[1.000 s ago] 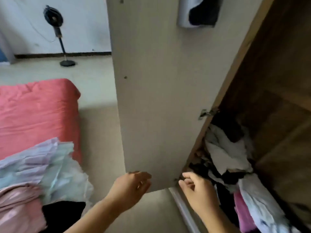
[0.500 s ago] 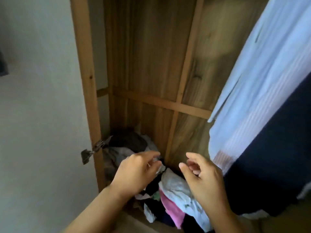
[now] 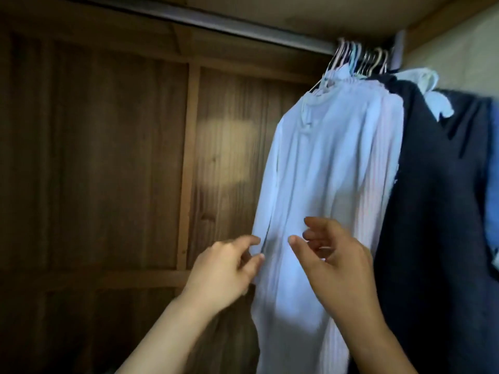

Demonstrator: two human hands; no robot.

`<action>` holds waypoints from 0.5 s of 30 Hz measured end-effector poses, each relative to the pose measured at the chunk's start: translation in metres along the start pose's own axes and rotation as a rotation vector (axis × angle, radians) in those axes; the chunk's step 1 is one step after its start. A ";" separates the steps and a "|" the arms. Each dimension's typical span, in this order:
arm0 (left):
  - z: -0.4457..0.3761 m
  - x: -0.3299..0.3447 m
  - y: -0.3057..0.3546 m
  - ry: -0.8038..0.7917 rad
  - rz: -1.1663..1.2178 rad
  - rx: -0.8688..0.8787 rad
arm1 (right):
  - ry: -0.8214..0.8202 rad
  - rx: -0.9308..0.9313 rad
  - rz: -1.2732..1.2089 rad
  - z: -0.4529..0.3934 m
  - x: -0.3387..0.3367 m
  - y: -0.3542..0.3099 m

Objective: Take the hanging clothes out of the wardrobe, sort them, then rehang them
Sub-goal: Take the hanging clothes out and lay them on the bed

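Note:
A pale blue long-sleeved shirt (image 3: 324, 171) hangs first in a bunch of clothes at the right end of the wardrobe rail (image 3: 216, 21), on thin hangers (image 3: 359, 59). Behind it are a striped pale shirt and a dark navy garment (image 3: 432, 211). My left hand (image 3: 224, 271) is raised at the shirt's left edge, thumb and fingertips touching the hanging sleeve, fingers loosely curled. My right hand (image 3: 337, 260) hovers in front of the shirt's lower half, fingers relaxed and holding nothing.
The wooden back panel (image 3: 108, 157) of the wardrobe fills the left side, and that stretch of rail carries no clothes. A brighter blue garment (image 3: 492, 171) shows at the far right edge. The wardrobe's top board sits just above the rail.
My view has swung from the door and the heap at the wardrobe bottom up to the rail. Both hands have risen with it and now reach the pale blue shirt.

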State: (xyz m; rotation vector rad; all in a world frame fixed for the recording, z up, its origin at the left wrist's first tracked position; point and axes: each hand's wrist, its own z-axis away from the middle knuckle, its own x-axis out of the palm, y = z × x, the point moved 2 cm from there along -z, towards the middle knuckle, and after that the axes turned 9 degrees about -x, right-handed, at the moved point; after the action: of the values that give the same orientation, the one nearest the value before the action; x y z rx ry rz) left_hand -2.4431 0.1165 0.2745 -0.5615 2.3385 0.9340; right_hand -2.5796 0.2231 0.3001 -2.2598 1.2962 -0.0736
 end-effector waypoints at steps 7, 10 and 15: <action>-0.083 0.002 0.034 0.037 0.154 0.106 | 0.111 -0.129 0.192 -0.084 -0.027 -0.013; -0.117 0.006 0.050 0.057 0.149 0.158 | 0.139 -0.175 0.232 -0.122 -0.037 -0.014; -0.174 0.007 0.072 0.081 0.141 0.233 | 0.158 -0.344 0.434 -0.192 -0.047 -0.017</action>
State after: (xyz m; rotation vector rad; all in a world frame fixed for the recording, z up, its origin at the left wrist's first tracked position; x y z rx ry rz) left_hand -2.5472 0.0380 0.4106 -0.3500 2.5419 0.6960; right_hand -2.6489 0.1886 0.4823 -2.2192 1.9854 0.1404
